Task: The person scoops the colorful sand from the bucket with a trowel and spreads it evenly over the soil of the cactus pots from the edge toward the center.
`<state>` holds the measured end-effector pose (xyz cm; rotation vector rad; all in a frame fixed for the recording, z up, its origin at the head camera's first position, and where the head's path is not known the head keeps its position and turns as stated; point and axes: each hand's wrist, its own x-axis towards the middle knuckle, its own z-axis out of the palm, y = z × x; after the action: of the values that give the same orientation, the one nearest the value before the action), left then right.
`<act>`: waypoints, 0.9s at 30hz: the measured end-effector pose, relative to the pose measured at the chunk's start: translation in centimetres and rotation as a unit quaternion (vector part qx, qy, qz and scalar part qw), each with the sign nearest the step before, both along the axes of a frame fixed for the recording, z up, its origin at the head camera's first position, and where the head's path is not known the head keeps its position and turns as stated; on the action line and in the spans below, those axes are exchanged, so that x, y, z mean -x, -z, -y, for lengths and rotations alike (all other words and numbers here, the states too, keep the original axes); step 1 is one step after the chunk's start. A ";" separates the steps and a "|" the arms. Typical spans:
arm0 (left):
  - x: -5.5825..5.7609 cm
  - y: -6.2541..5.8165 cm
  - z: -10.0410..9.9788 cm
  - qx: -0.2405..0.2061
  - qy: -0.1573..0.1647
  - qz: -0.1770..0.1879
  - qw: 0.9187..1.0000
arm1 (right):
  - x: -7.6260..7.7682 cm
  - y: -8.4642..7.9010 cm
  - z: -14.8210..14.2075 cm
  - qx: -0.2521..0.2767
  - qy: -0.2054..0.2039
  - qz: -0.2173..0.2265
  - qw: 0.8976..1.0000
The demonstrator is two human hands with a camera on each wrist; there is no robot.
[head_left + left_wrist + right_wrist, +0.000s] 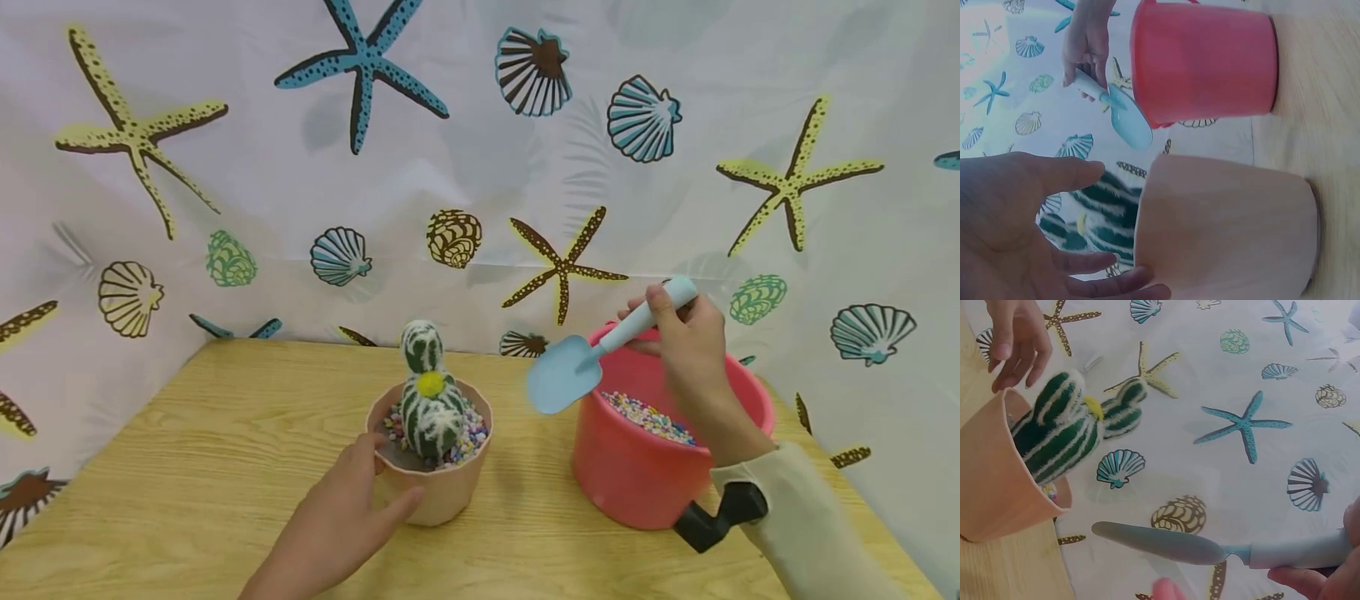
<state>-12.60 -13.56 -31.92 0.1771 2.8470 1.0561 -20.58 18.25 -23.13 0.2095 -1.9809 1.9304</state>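
Observation:
My right hand [688, 337] grips the handle of a light blue trowel [564, 373] above the left rim of a red bucket [630, 475]. Colourful pebbles [648, 417] lie inside the bucket. In the right wrist view the trowel's blade [1160, 542] is seen nearly edge-on. My left hand [341, 512] is at the near left rim of a peach flowerpot [442, 496], its fingers spread and loose. A green and white cactus [433, 417] with a yellow flower stands in the pot. Pebbles cover part of the surface around it; a grey patch shows at the left.
Pot and bucket stand side by side on a wooden table [225, 467], with a gap between them. A white cloth [450, 183] printed with starfish and shells hangs behind and at both sides. A black strap piece [723, 517] sits on the right sleeve.

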 end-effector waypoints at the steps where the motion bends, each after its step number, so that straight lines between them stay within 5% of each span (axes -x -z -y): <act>1: -0.1 0.0 -0.3 0.005 -0.003 0.005 1.000 | 0.0 -0.1 -0.3 0.004 0.000 -0.001 1.000; 6: -0.5 0.2 -2.0 0.014 0.003 0.011 1.000 | -0.3 -0.5 -2.0 0.026 0.012 -0.010 1.000; 14: -1.2 0.9 -4.3 -0.062 0.056 -0.002 0.996 | -0.7 -0.9 -4.6 0.073 0.020 -0.013 0.997; 20: -1.2 0.9 -6.1 -0.080 0.096 -0.018 0.992 | -0.9 -1.0 -6.7 0.120 0.014 0.011 0.993; 27: -1.0 0.4 -8.0 -0.080 0.128 -0.033 0.988 | -0.7 -0.7 -8.1 0.113 0.047 0.014 0.992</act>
<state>-11.62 -5.60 -32.36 0.5844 2.6966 1.2409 -19.83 26.36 -22.43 0.0287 -1.7358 2.0850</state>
